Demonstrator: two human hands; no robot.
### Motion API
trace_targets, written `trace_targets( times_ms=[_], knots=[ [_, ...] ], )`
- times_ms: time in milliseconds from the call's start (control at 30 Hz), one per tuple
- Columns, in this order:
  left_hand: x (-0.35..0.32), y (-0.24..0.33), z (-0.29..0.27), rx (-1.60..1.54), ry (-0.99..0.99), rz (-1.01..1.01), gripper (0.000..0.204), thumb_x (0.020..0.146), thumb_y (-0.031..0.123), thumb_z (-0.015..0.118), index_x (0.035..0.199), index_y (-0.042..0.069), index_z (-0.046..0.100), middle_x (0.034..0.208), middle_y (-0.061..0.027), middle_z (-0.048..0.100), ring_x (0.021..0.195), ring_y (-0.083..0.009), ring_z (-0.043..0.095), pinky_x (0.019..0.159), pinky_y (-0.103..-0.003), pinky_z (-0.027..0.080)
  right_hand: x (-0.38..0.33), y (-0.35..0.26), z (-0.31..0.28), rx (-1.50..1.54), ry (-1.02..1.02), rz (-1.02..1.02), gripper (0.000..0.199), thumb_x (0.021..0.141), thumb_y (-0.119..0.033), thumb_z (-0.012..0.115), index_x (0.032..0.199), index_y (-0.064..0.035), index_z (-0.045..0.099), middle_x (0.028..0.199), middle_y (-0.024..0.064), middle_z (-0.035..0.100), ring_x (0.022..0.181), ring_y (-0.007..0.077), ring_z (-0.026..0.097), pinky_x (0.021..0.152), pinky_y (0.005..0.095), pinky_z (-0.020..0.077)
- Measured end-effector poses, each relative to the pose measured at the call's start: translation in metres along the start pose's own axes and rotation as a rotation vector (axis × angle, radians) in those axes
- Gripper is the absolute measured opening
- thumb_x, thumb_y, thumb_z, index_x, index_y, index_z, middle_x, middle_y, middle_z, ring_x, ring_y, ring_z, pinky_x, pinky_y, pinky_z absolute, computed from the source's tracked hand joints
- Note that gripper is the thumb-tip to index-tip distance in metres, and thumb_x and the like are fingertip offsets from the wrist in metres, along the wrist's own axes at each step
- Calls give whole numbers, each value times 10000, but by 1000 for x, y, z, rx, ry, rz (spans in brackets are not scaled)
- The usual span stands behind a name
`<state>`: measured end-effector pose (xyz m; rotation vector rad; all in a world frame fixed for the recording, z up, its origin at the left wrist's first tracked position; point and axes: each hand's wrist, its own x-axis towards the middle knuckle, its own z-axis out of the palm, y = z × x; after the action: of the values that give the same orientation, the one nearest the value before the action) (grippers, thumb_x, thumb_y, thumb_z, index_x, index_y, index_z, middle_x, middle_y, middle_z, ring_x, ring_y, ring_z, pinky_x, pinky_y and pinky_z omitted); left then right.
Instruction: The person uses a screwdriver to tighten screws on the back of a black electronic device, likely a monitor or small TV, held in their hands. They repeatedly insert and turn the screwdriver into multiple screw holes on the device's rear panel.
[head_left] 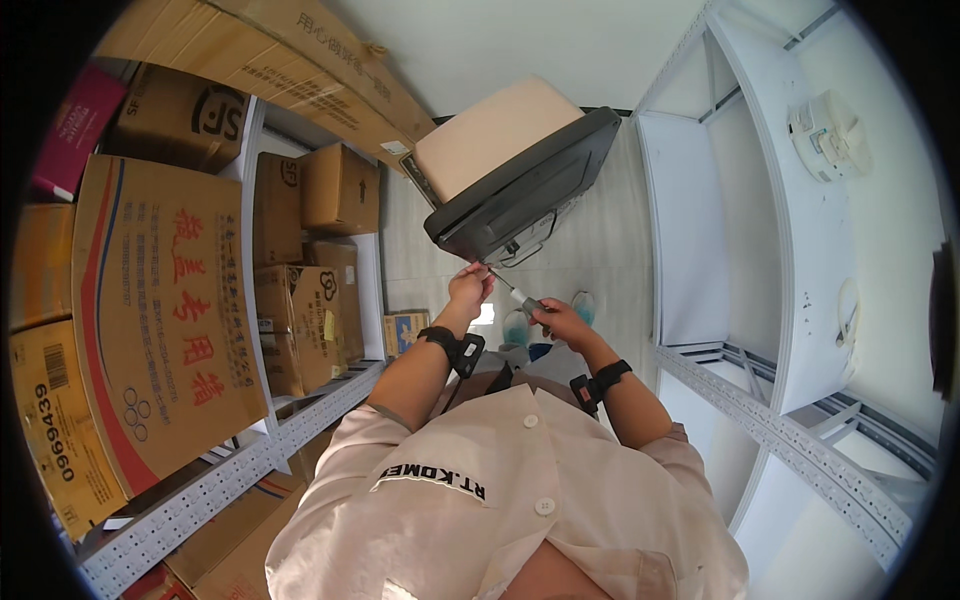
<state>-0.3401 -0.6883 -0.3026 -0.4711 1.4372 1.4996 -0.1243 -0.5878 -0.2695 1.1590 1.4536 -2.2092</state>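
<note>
A black chair seat point(520, 190) with a beige cushion point(490, 130) stands tilted on its edge in front of me, its underside facing me. My left hand point(469, 287) pinches at the seat's lower edge, where a screwdriver's thin shaft point(505, 283) meets it. My right hand point(560, 320) grips the screwdriver's grey handle point(531, 306), a little lower and to the right. Both wrists wear black bands.
Metal shelving point(300, 420) on my left holds several cardboard boxes point(160, 310). White shelves point(760, 300) stand on my right, with a white device point(825, 130) on one. The narrow aisle floor point(600, 250) runs between them. My shoes point(515, 328) show below.
</note>
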Motion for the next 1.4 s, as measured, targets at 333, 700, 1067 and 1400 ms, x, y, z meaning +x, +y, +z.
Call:
trace_targets(
  times_ms=[333,700,1067,1400],
  knots=[
    [8,-1,1,139,55,-35,175,864,97,697,979,159,581,839,19,639,710,-114,614,535,-254,465,8,11,9,121,14,59,319,933,-330,583,1167,-112,590,938,1,648,655,94,522,552,249,389],
    [5,-2,0,190,92,9,197,856,81,692,997,170,587,834,32,627,700,-106,579,561,-279,448,7,8,15,114,-15,41,356,946,-336,559,1212,-103,583,947,7,648,654,95,533,539,249,382],
    [6,-1,0,199,117,-6,168,854,101,707,924,207,598,821,52,620,699,-108,568,574,-293,432,9,10,16,113,-13,19,307,955,-306,551,1177,-100,600,928,20,651,600,99,517,529,255,397],
    [6,-2,0,193,133,-20,173,851,104,713,927,213,601,817,56,622,692,-108,565,575,-294,428,14,19,20,181,-14,5,342,979,-326,529,1227,-95,577,940,30,637,607,100,479,529,255,381]
  ],
)
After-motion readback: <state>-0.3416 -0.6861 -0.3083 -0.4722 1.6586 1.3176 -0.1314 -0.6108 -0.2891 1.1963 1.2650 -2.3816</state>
